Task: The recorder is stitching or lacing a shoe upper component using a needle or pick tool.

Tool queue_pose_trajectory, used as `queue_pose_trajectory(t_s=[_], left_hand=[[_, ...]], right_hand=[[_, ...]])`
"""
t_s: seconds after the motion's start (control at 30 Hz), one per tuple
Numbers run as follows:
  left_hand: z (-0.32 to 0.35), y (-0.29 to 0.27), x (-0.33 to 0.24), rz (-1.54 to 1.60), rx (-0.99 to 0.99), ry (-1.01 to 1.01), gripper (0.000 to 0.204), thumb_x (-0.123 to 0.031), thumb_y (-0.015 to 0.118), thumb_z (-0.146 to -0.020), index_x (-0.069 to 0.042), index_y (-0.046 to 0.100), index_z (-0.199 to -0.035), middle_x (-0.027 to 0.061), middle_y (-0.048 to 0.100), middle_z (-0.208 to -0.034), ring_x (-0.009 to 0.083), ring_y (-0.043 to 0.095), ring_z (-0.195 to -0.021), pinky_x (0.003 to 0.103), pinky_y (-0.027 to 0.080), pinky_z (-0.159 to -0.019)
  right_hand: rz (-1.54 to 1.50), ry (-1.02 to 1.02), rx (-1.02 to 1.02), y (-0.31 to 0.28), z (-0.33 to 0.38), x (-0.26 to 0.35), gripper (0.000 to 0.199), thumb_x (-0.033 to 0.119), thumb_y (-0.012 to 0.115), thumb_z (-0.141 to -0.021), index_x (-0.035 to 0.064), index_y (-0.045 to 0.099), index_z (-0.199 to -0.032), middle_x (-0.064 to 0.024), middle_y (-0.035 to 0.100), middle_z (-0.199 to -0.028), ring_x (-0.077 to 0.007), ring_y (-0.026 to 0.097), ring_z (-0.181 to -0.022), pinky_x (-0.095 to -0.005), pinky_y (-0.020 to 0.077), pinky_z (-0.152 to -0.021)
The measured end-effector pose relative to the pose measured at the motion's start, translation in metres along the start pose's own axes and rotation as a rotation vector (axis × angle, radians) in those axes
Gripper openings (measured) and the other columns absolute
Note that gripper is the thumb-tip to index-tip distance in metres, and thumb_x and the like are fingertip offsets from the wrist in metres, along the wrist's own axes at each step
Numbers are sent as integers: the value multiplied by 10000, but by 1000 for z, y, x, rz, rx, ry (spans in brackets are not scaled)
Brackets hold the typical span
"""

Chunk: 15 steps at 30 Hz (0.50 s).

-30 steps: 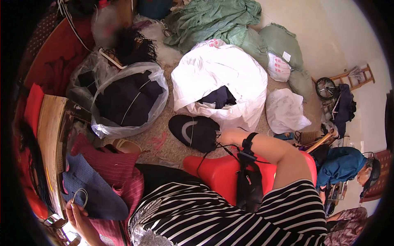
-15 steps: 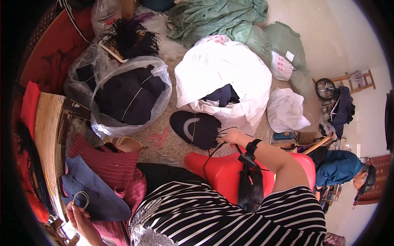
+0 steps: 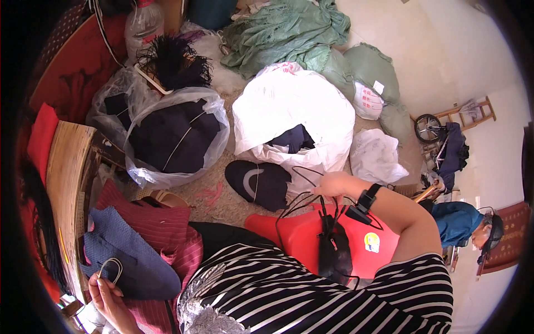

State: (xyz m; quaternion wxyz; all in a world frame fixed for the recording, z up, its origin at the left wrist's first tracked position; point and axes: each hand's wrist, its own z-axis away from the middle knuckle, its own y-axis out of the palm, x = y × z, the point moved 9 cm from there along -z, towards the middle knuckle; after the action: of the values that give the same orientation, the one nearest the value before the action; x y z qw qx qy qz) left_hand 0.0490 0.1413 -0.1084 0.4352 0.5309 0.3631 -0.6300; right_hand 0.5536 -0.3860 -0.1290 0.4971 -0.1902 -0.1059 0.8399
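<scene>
Right hand (image 3: 332, 185) pinching black cord bundle (image 3: 311, 203) above red stool (image 3: 311, 236): limp, light, tangle-prone; grip near gathered loops. Left hand (image 3: 108, 292) left of stool, fingers closed on wire loop (image 3: 111, 270).

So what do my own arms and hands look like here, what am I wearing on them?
Both hands are bare, no gloves. The right hand has a black wristband at the wrist and a bare forearm. The left hand shows no sleeve. A black-and-white striped top covers the body.
</scene>
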Motion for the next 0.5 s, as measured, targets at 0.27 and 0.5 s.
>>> queue_pose_trajectory(t_s=[0.27, 0.5], left_hand=[[1, 10, -1, 111, 92, 17, 217, -174, 565, -1089, -53, 630, -1256, -28, 558, -832, 32, 437, -674, 174, 350, -603], [4, 15, -9, 116, 127, 23, 165, -160, 571, -1083, -59, 638, -1196, -25, 582, -805, 18, 470, -659, 163, 368, -582]], right_hand=[[274, -707, -556, 7, 106, 75, 376, 424, 678, -934, 48, 703, -920, -147, 718, -856, -384, 696, -811, -480, 548, -703], [-6, -761, -586, 47, 102, 134, 731, 254, 751, -901, 102, 397, -1522, -200, 708, -1030, -400, 690, -957, -483, 542, -809]])
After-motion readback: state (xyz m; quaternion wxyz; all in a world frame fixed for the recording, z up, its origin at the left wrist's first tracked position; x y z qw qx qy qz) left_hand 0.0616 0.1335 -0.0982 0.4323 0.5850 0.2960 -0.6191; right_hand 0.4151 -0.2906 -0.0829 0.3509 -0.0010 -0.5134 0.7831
